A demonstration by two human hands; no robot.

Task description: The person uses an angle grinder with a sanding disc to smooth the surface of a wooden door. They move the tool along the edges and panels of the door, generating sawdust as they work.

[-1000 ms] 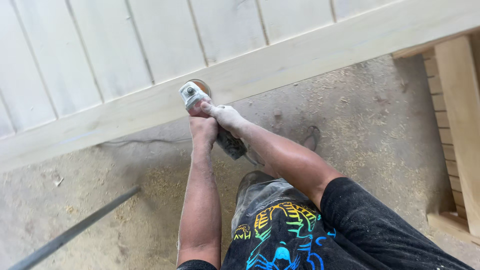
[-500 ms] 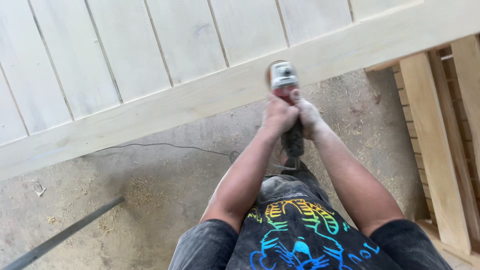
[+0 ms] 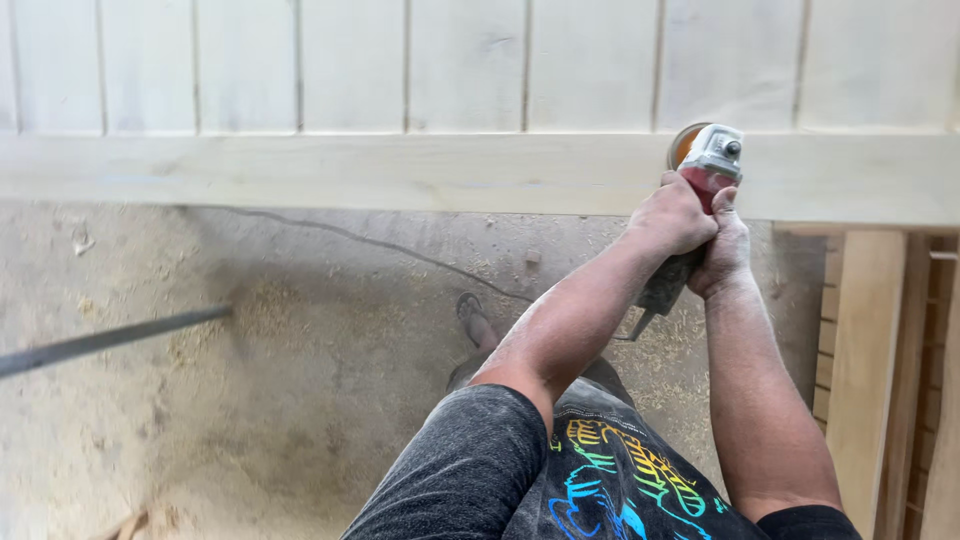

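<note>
Two dust-coated hands clamp a handheld angle grinder [image 3: 700, 190] at the upper right of the frame: the left hand [image 3: 675, 215] wraps over the top of the red body, fingers curled tight, while the right hand [image 3: 725, 255] grips just beside it from the right, the two touching. The grinder's grey head and orange disc press against the near face of a pale horizontal wooden rail [image 3: 400, 172] that runs across the whole frame, with vertical pale boards [image 3: 350, 65] joined behind it along the top. Both forearms stretch up from the lower middle, above a dark T-shirt [image 3: 600, 480] with a bright multicoloured print. Below the arms, a foot in a sandal [image 3: 475, 320] stands on a concrete floor [image 3: 300, 400] strewn with sawdust. A thin dark cable [image 3: 380, 243] trails across the floor under the rail, and a dark bar [image 3: 110, 340] lies at the left edge. Stacked lengths of timber [image 3: 870, 370] fill the right edge.
</note>
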